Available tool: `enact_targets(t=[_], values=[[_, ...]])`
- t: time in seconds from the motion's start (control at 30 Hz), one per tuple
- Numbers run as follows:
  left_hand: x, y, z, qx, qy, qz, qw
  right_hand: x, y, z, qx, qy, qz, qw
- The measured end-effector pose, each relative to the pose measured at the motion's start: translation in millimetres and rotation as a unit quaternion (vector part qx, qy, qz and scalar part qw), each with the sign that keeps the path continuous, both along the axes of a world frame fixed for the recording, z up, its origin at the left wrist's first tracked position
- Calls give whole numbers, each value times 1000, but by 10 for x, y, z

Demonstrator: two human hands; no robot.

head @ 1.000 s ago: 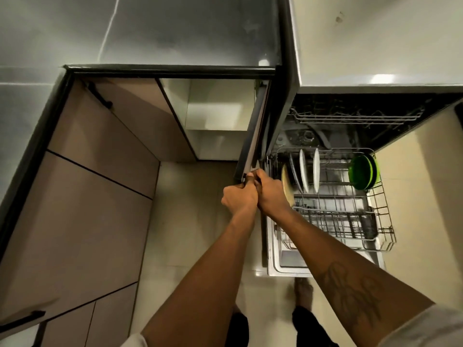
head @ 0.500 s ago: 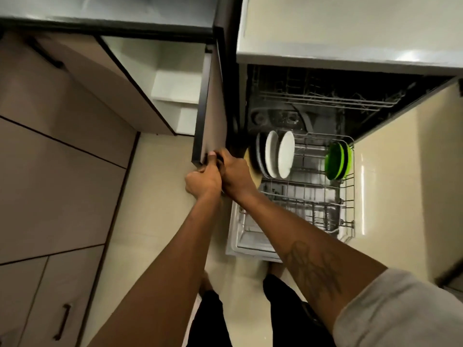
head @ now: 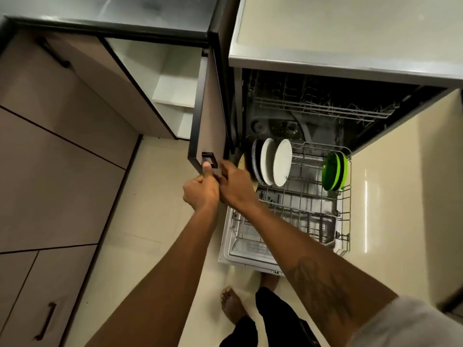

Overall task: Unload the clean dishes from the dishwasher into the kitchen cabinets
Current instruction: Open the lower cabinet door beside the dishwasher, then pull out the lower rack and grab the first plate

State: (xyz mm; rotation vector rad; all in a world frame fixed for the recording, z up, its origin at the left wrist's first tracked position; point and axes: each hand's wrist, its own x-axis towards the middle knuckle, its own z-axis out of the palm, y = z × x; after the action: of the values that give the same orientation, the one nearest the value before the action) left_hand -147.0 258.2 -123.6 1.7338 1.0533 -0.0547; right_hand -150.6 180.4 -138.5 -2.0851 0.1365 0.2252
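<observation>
Both hands are at the black handle (head: 208,158) of an open lower cabinet door (head: 213,113). My left hand (head: 200,190) is curled below the handle, its thumb pressed up against the door. My right hand (head: 234,182) curls its fingers onto the handle's lower end. Behind the door, white shelves (head: 175,88) show inside the cabinet. To the right, the dishwasher's lower rack (head: 343,221) is pulled out. It holds two upright white plates (head: 281,161), a dark plate (head: 255,156), a yellowish plate (head: 242,162) partly hidden by my right hand, and green plates (head: 334,171).
The dishwasher door (head: 250,254) lies flat over the floor in front of my bare feet (head: 231,305). An upper wire rack (head: 320,106) sits inside the machine. A cutlery basket (head: 323,226) stands in the lower rack. Closed cabinet fronts (head: 57,171) line the left side, with a countertop (head: 350,28) above the dishwasher.
The cabinet door has swung wider open toward the dishwasher, and its outer face now shows. Both hands stayed at its handle. My view has shifted left and down.
</observation>
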Motion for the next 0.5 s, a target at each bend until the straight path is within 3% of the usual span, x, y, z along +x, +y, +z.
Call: enact_targets(t=[0.27,0.47,0.5], values=[[-388,-320,-1191,42,18,-137,989,-601,-557,-1306,-38,59,-98,993],[73,-518,-2337,89,-15,-184,979,-447,-939,-2324,8,32,-131,991],[145,-696,-2765,92,-32,-197,976,-448,-1105,-2719,4,10,-141,990]])
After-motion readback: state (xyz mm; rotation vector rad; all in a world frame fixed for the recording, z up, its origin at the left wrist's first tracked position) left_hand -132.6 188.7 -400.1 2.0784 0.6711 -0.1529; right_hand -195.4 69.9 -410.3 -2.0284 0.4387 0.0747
